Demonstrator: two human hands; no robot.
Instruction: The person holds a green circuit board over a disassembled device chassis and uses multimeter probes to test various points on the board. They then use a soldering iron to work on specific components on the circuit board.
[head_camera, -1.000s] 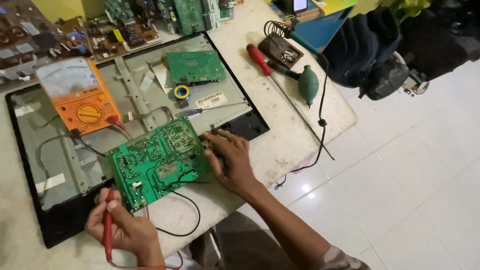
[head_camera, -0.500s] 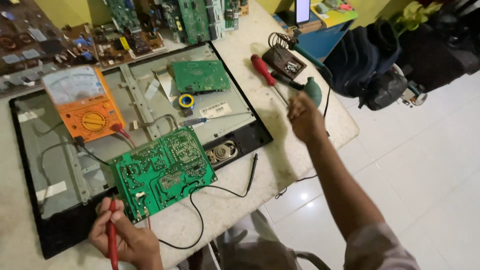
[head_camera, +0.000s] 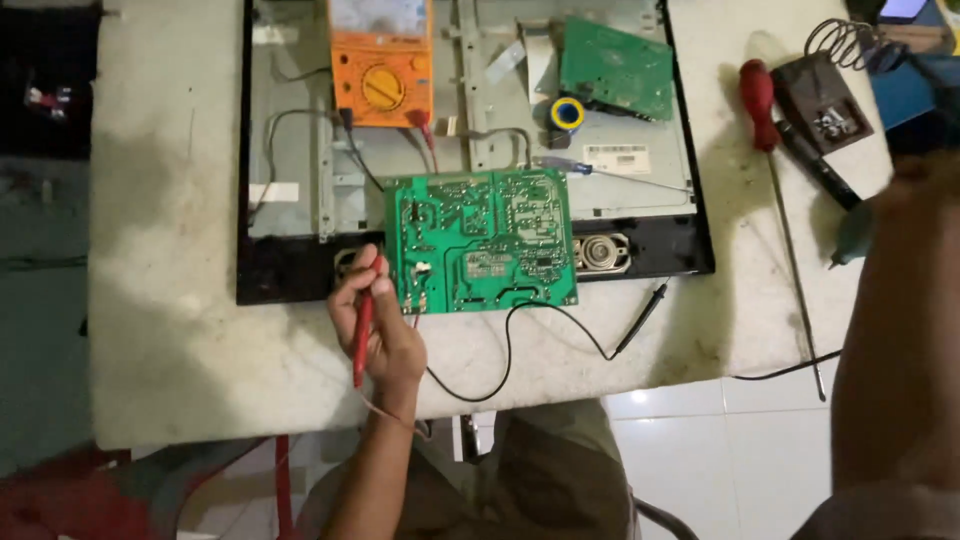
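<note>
Red probe (head_camera: 363, 325): slim plastic rod, long axis 12–6 o'clock, tip up, grasped by left hand (head_camera: 380, 325) beside flat green circuit board (head_camera: 481, 240). Right hand (head_camera: 925, 190) blurred; fingers indeterminate.

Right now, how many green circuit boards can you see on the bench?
2. The large green board lies at the panel's near edge beside the left hand; a smaller green board sits top right inside the panel. Others may lie outside view.

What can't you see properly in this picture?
- Right hand: blurred and close to the head camera, so its grip cannot be told.
- Orange meter: its top is cut off by the upper edge.
- Green circuit board: its small parts are too tiny to tell apart.
- Red probe: partly wrapped by the left hand.
</note>
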